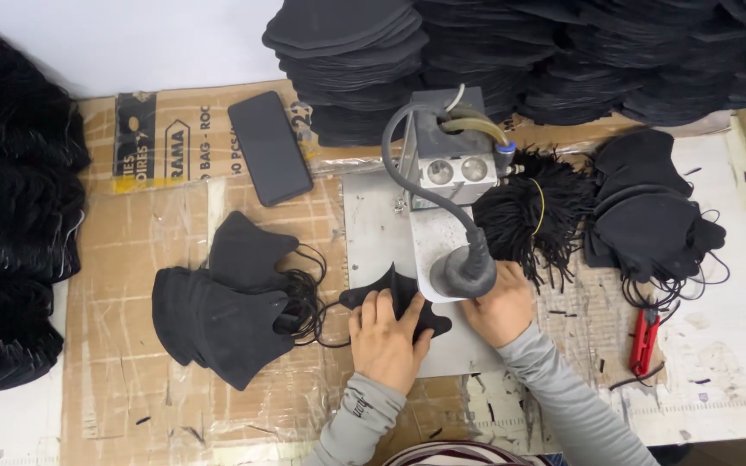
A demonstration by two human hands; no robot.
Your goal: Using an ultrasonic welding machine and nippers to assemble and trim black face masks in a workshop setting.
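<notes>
My left hand [383, 339] presses flat on a black face mask [388, 287] lying on a metal plate [373, 233], right beside the round grey head [464, 273] of a small bench machine [451, 160]. My right hand [501, 304] sits against the right side of that head, fingers curled under it; what it grips is hidden. A pile of finished black masks with ear loops [222, 306] lies to the left of my left hand. A bundle of black elastic cords [535, 216] tied with a yellow band lies just beyond my right hand.
A black phone [269, 147] rests on the cardboard at the back left. More black masks [649, 211] lie at the right, with tall stacks [511, 52] along the back. Red snips [643, 341] lie at the right. Dark bundles [6, 216] fill the left edge.
</notes>
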